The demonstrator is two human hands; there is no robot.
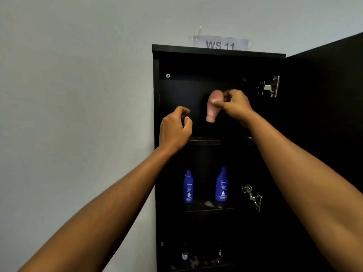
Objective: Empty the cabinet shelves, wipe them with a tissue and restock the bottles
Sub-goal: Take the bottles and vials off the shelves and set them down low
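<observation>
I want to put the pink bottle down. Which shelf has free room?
The top shelf looks bare under the pink bottle in the right hand. Middle shelf: only a gap between the two blue bottles. The bottom shelf is crowded with small bottles.

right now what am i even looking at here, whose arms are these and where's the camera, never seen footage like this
This is one picture from a camera worn on a person's head, so the two bare arms reaching forward are that person's own. No machine is involved.

They face a tall black cabinet on a pale wall, its door swung open to the right. A paper sign above reads WS 11.

The right hand holds a pink bottle cap-down in the top compartment, above the top shelf. The left hand hangs beside it, fingers curled, its grip empty.

On the middle shelf stand two blue Nivea bottles, one left, one right. Lower down sit some small dark bottles, too dim to identify.
</observation>
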